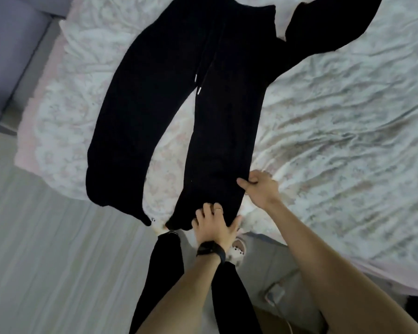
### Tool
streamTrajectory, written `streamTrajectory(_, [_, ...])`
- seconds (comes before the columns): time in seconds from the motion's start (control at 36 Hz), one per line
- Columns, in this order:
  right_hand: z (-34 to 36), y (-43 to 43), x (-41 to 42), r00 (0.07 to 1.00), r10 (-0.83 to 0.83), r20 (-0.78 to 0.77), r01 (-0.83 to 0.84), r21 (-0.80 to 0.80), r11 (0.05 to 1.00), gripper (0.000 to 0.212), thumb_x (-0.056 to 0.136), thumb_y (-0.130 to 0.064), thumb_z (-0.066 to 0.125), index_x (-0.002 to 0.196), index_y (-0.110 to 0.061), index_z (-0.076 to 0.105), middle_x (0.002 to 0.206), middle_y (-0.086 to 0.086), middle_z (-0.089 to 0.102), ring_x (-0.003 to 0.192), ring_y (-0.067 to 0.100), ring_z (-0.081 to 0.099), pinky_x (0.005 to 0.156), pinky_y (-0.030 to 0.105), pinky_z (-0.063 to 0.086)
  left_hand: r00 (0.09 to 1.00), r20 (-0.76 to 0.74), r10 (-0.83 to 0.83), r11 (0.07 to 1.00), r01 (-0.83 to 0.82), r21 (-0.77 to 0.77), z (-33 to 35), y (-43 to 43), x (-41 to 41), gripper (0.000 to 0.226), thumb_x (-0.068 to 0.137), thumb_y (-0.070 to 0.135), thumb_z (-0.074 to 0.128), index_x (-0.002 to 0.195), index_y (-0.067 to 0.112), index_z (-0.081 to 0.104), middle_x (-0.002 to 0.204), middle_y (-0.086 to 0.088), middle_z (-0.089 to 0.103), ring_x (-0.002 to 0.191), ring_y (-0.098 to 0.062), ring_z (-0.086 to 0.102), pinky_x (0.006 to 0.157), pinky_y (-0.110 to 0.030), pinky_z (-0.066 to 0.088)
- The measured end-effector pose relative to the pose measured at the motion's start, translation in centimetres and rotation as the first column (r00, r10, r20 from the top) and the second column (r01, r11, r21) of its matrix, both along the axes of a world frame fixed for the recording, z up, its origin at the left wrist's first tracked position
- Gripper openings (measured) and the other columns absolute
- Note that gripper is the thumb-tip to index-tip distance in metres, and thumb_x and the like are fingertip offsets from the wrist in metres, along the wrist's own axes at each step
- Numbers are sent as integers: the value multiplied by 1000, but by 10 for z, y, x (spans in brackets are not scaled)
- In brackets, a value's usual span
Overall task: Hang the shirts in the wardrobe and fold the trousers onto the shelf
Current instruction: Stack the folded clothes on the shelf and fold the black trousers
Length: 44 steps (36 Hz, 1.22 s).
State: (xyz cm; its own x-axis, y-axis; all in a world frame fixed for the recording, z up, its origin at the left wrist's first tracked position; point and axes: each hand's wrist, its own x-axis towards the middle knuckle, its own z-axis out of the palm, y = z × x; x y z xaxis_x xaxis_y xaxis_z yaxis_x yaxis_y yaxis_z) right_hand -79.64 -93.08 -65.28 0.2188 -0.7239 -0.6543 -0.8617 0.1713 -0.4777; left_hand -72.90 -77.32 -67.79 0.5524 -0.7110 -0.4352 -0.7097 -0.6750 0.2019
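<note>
Black drawstring trousers [203, 104] are being held flat at the near corner of the bed [348, 116], cuffs overhanging. One leg's cuff is being clutched in the curled grip of the left hand [214, 225]; its outer edge is being pinched by the right hand [261, 186]

Black trousers [169, 97], white-tipped drawcord [198, 83]; white bedsheet [336, 131], faint pink floral print; black wristband [211, 251].

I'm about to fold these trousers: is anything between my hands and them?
No: the left hand and right hand both grip one leg of the trousers. Another black garment meets their waist end far right; which lies on top is unclear.
</note>
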Motion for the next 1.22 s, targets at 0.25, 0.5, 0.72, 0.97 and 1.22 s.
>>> streamTrajectory(0.25, [-14, 9, -10, 1000, 2, 14, -2, -37, 999, 37, 96, -43, 61, 75, -18, 45, 73, -2, 57, 81, 25, 57, 73, 36, 41, 983, 35, 179, 980, -181, 88, -12, -7, -34, 56, 67, 34, 77, 116, 8, 65, 113, -16, 58, 95, -42, 55, 81, -57, 48])
streamTrajectory(0.5, [2, 15, -4, 1000, -4, -4, 4, 2, 1000, 30, 100, -40, 57, 89, -12, 50, 76, -4, 56, 83, 21, 52, 56, 25, 32, 963, -27, 267, 961, -265, 82, -3, 8, -32, 57, 85, 46, 61, 131, 11, 59, 124, -12, 56, 106, -38, 55, 90, -57, 45])
streamTrajectory(0.72, [6, 13, -14, 965, -174, 198, 111, 296, 949, 20, 92, -30, 74, 95, -12, 68, 88, 5, 77, 74, 14, 76, 67, 24, 58, 935, -99, 341, 926, -317, 204, -5, -11, -29, 80, 91, 76, 33, 143, 17, 44, 139, -11, 38, 118, -39, 49, 102, -65, 33])
streamTrajectory(0.97, [14, 9, -15, 942, -197, 270, 84, 378, 922, 25, 95, -20, 71, 89, -7, 51, 87, 20, 75, 77, 25, 77, 67, 31, 62, 926, -161, 342, 918, -292, 270, -4, -23, -24, 77, 94, 69, 34, 147, 13, 35, 145, -14, 30, 126, -42, 44, 109, -73, 20])
streamTrajectory(1.22, [22, 9, -5, 955, -224, 192, 159, 303, 940, 21, 96, -13, 67, 87, -9, 49, 88, 18, 73, 73, 23, 76, 74, 41, 64, 974, -168, 151, 958, -103, 266, 21, 16, -8, 56, 98, 39, 44, 148, 17, 33, 134, -5, 48, 117, -31, 56, 106, -56, 36])
